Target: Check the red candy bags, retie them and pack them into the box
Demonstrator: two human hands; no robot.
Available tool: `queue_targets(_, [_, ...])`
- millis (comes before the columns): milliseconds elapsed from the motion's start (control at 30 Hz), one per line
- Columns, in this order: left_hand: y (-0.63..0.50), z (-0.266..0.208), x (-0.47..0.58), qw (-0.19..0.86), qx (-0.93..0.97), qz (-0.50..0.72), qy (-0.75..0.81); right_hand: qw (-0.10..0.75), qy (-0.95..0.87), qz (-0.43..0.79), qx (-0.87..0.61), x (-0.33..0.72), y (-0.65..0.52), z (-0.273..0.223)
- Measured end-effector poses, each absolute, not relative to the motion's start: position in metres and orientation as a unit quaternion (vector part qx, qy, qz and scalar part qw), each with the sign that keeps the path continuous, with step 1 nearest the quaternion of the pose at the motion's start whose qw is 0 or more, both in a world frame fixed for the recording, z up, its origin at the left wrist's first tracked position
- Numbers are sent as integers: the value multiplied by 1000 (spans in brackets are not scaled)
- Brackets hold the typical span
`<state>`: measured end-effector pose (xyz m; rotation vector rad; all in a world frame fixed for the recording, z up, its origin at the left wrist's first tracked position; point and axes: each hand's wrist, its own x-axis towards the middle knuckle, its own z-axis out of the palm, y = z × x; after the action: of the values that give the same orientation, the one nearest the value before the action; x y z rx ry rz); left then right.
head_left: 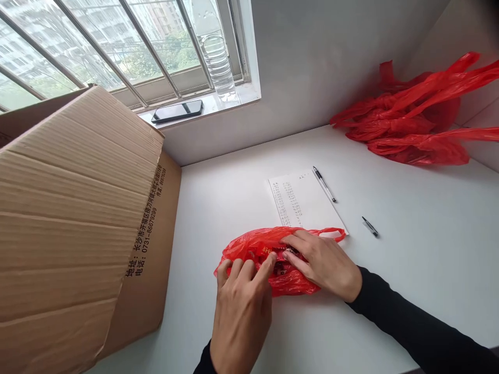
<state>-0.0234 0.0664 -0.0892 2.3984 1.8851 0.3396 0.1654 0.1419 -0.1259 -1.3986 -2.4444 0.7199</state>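
Note:
A thin red plastic bag (244, 241) lies on the white table with its mouth spread open toward me. Inside it are small packets (281, 257) in red and dark wrapping; their kind is too small to make out. At the bag's near left edge, my left hand (244, 306) is closed on the plastic with curled fingers, its index finger reaching to the packets. My right hand (323, 262) grips the right side of the opening, thumb over the packets and fingers on the far rim. Parts of the bag are hidden under both hands.
Left stands a large open cardboard box (144, 249). Behind the bag lie a sheet of handwritten paper (307, 200), a pen (324, 184) and a shorter pen (369, 227). More red bags (413, 124) sit back right. A phone (177, 111) and a clear bottle (220, 67) rest on the windowsill.

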Motion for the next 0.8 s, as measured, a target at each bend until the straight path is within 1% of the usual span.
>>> queue_targets(133, [60,-85,-18,89,780,127,607,121,-837,244,-475,165,142,-127])
queue_targets(233, [61,-88,-16,75,783,114,606,117,-839,246,-471,166,141,-126])
queue_targets(367, [70,-98,-12,66,794,47,603,113,-847,264,-447,172,142,-123])
queue_targets(433, [73,-100,-11,69,789,33,610,112,-852,263,-439,177,141,-120])
queue_targets(633, [61,-90,-12,64,825,88,555,106,-872,243,-412,195,130,-102])
queue_targets(800, [55,-96,-8,112,834,20,540,71,-875,241,-414,204,121,-92])
